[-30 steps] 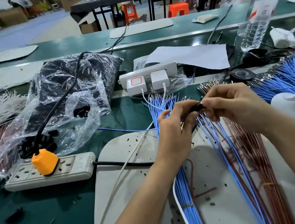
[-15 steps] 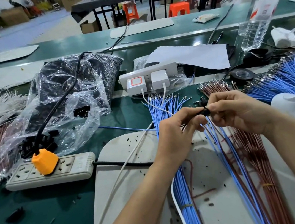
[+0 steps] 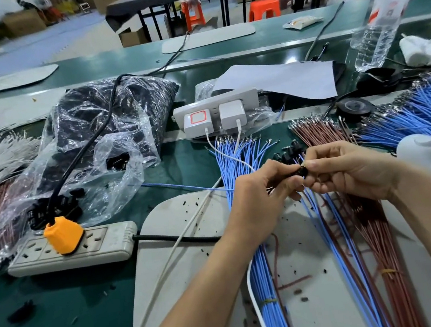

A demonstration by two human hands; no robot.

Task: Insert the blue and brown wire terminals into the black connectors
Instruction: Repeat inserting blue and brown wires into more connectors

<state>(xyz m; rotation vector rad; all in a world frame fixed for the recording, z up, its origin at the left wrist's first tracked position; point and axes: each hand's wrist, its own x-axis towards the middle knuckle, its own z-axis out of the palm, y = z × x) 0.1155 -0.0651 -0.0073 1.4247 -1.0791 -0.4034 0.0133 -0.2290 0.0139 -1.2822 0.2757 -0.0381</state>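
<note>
My left hand [image 3: 261,193] and right hand [image 3: 351,171], both grips clamped on one black connector [image 3: 303,171], now sit lower than a second ago, just above the blue wires [image 3: 261,280] and brown wires [image 3: 381,238] on the tabletop [image 3: 65,317]. I judge a terminal is being pushed home.

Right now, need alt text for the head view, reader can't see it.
The left hand and right hand pinch a small black connector between them above a grey mat. Bundles of blue wires and brown wires lie on the mat beneath; a white power strip with an orange plug sits to the left.
</note>
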